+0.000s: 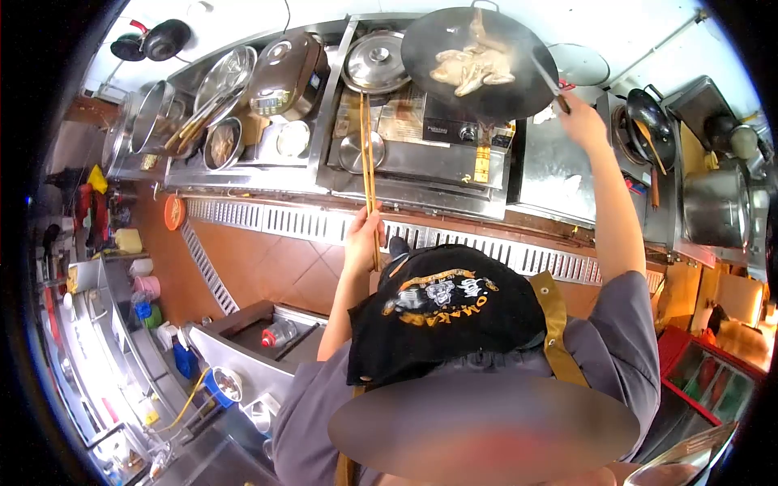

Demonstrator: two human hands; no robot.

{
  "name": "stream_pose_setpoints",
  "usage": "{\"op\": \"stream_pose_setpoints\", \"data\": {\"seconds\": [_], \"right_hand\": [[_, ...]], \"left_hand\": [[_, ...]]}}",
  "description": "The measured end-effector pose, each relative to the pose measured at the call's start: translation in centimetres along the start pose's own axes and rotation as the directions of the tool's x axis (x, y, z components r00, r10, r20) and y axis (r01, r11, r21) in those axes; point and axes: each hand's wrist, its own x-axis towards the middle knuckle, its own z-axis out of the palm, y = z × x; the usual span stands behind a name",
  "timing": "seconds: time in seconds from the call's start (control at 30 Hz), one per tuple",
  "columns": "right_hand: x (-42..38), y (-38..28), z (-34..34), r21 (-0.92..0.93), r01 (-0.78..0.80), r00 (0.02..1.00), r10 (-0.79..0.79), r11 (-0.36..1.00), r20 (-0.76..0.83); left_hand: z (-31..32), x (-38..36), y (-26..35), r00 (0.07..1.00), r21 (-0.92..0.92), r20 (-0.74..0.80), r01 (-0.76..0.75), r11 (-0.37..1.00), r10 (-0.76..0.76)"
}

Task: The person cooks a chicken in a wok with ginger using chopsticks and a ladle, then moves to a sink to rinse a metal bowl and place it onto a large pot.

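My left hand [365, 235] is closed around a pair of long wooden chopsticks [367, 154], which point away from me toward the steel lid [378, 61]. My right hand [582, 121] grips a metal cooking utensil with a dark handle [545, 74]. Its far part reaches over the right side of a large black wok [429, 69], and its exact kind is hard to make out. Inside the wok lies a pale whole chicken [478, 66], flattened out, with haze around it. The wok stands above a black portable cooker [466, 130].
Left of the wok are a brown rice cooker [288, 77], a metal pot [223, 144] and steel bowls. On the right stand a smaller wok [648, 121] and a tall stockpot [715, 206]. A drain grating [316, 224] crosses the tiled floor before the counter.
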Motion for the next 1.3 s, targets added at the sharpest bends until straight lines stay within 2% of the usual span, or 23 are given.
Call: {"op": "stream_pose_setpoints", "data": {"seconds": [0.1,0.17,0.2,0.3,0.43,0.47,0.53,0.57,0.63,0.67,0.73,0.77,0.8,0.87,0.9,0.93,1.0,1.03,1.1,1.13,1.2,1.23,1.3], "right_hand": [[-0.3,-7.8,-0.7,0.02,0.035,0.996,-0.037,0.999,0.079],[1.9,-10.0,1.9,-0.102,0.129,0.988,-0.119,0.986,0.099],[2.7,-10.9,3.0,-0.108,0.113,0.99,-0.103,0.988,0.095],[3.5,-12.2,4.8,-0.265,0.071,0.968,-0.003,0.962,0.251],[-0.6,-14.4,-0.2,-0.353,0.045,0.924,0.095,0.934,0.371],[-0.7,-13.5,-0.3,-0.364,0.045,0.923,0.101,0.93,0.372],[-0.1,-10.5,0.0,-0.322,0.114,0.985,-0.064,0.94,0.161],[0.9,-9.0,0.0,-0.328,0.123,0.984,-0.073,0.937,0.161],[3.5,-6.9,-0.5,0.13,-0.107,0.989,0.091,0.986,0.117],[5.0,-6.5,-0.7,0.125,-0.094,0.99,0.079,0.988,0.118],[7.9,-5.9,-0.6,0.435,-0.437,0.873,0.255,0.787,0.414],[9.4,-5.2,0.9,0.571,-0.511,0.847,0.264,0.643,0.461],[10.6,-5.6,2.0,0.573,-0.504,0.849,0.251,0.646,0.464],[12.7,-6.9,4.0,0.678,-0.658,0.733,0.486,0.329,0.476],[12.7,-7.5,4.4,0.646,-0.602,0.799,0.368,0.47,0.476],[12.8,-7.8,4.6,0.648,-0.602,0.799,0.359,0.467,0.483],[11.5,-8.4,4.1,0.422,-0.412,0.857,0.187,0.807,0.479],[10.7,-8.5,3.5,0.424,-0.415,0.855,0.185,0.805,0.485],[9.3,-8.9,1.7,0.182,-0.14,0.878,0.037,0.973,0.476],[8.4,-8.7,0.7,0.183,-0.135,0.878,0.033,0.974,0.477],[6.7,-7.7,-1.4,0.042,0.13,0.942,-0.137,0.991,0.307],[6.7,-6.6,-2.5,0.045,0.129,0.942,-0.137,0.991,0.308],[6.4,-4.4,-4.6,-0.143,0.32,0.871,-0.232,0.937,0.432]], "left_hand": [[-1.1,1.7,2.2,0.999,0.048,0.033,0.008,0.999,-0.009],[-1.8,3.0,3.5,0.997,0.07,0.075,-0.025,0.997,0.019],[-2.3,3.7,4.0,0.993,0.085,0.103,-0.06,0.995,0.051],[-3.7,5.7,5.0,0.987,0.143,0.16,-0.054,0.988,0.031],[-5.6,7.2,5.6,0.977,0.127,0.212,-0.024,0.992,-0.003],[-6.1,7.4,5.7,0.973,0.124,0.231,-0.04,0.992,0.01],[-7.2,7.5,6.0,0.97,0.091,0.242,-0.035,0.995,0.012],[-7.5,7.0,6.6,0.978,0.129,0.209,-0.038,0.991,0.011],[-8.5,6.5,6.6,0.989,0.158,0.151,-0.031,0.987,0.007],[-9.2,6.4,6.4,0.99,0.147,0.143,-0.034,0.988,0.013],[-10.2,5.7,6.4,0.998,0.14,0.063,0.015,0.99,-0.024],[-10.6,5.1,6.5,0.998,0.121,0.057,0.022,0.992,-0.029],[-11.1,4.7,6.2,0.999,0.119,0.046,0.017,0.993,-0.023],[-12.1,4.1,5.4,0.999,0.138,0.009,0.029,0.99,-0.031],[-11.8,3.3,5.8,1.0,0.19,-0.021,0.019,0.982,-0.015],[-11.8,3.0,5.4,0.999,0.194,-0.03,0.019,0.981,-0.013],[-12.0,2.3,4.3,0.999,0.103,-0.047,0.017,0.995,-0.012],[-11.5,2.0,4.0,0.995,0.099,-0.097,0.043,0.994,-0.034],[-10.7,2.1,3.0,0.995,0.096,-0.092,0.041,0.994,-0.032],[-10.4,2.2,2.3,0.996,0.093,-0.083,0.043,0.995,-0.035],[-9.1,2.5,1.7,0.998,0.119,-0.054,0.017,0.993,-0.01],[-7.5,2.2,2.3,0.999,0.111,-0.037,0.021,0.994,-0.017],[-5.5,2.4,2.4,1.0,0.063,0.007,0.024,0.998,-0.025]]}}
